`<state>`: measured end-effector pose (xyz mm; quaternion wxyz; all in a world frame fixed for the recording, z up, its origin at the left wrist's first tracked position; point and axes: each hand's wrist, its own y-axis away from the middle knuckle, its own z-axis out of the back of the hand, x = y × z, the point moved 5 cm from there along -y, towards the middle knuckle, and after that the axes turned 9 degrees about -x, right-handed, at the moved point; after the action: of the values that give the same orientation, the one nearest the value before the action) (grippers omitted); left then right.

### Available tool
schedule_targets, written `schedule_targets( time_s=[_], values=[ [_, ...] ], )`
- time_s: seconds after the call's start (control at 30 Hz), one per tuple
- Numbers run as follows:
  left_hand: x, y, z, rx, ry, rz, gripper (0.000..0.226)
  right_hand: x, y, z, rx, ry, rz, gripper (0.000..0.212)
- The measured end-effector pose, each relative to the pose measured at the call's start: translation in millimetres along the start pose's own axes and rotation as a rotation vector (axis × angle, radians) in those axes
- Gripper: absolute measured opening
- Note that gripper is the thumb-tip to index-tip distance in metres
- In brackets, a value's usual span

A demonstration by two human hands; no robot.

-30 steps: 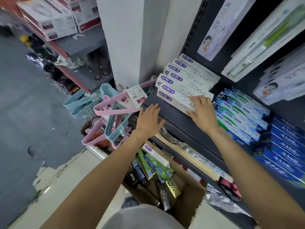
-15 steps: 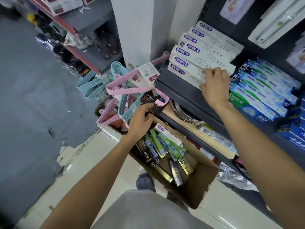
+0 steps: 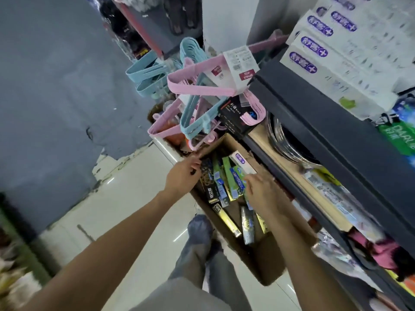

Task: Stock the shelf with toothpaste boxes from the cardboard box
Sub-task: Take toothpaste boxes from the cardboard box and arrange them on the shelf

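From my feed, the cardboard box [image 3: 267, 263] sits on the pale floor at lower centre, hard against the foot of the dark shelf [image 3: 318, 122] on the right, and its near corner is partly hidden by my own knee and forearm. My left hand [image 3: 183, 177] is at the box's far left rim with its fingers curled over the cardboard edge, gripping it as far as I can tell, since motion blur smears the fingertips. My right hand [image 3: 261, 187] is down inside the box among the mixed toothpaste boxes [image 3: 226, 185], fingers bent toward the white toothpaste box [image 3: 243, 161] with the purple logo that leans against the box's right wall; I cannot tell whether it has closed on that box or only touches it, because the hand covers the lower end. The stacked white toothpaste boxes [image 3: 332, 52] already on the shelf fill the upper right and are cut off by the frame's top and right edges, as is the green carton [image 3: 402, 142] beside them. Pink and blue hangers [image 3: 197, 90] crowd the space just above the box's far end, overhanging it, so open room lies only toward the floor at lower left. The lower shelf's contents at right are too blurred to name.
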<state>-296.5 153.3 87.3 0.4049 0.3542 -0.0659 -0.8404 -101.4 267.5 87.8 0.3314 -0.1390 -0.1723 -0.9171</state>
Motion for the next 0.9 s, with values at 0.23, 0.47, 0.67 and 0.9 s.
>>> schedule_targets(
  time_s=[0.23, 0.47, 0.67, 0.9],
  values=[
    [85, -31, -86, -0.06, -0.273, 0.084, 0.056, -84, -31, -128, 0.215, 0.069, -0.111, 0.048],
    [120, -44, -117, -0.177, -0.28, 0.073, 0.059, -118, -46, -209, 0.234, 0.237, -0.19, 0.079],
    [123, -53, -114, -0.176, -0.341, 0.003, 0.053, -116, -67, -216, -0.004, 0.241, -0.311, 0.068],
    [125, -53, -114, -0.166, -0.347, -0.015, 0.053, -109, -65, -235, 0.077, 0.24, -0.288, 0.046]
  ],
)
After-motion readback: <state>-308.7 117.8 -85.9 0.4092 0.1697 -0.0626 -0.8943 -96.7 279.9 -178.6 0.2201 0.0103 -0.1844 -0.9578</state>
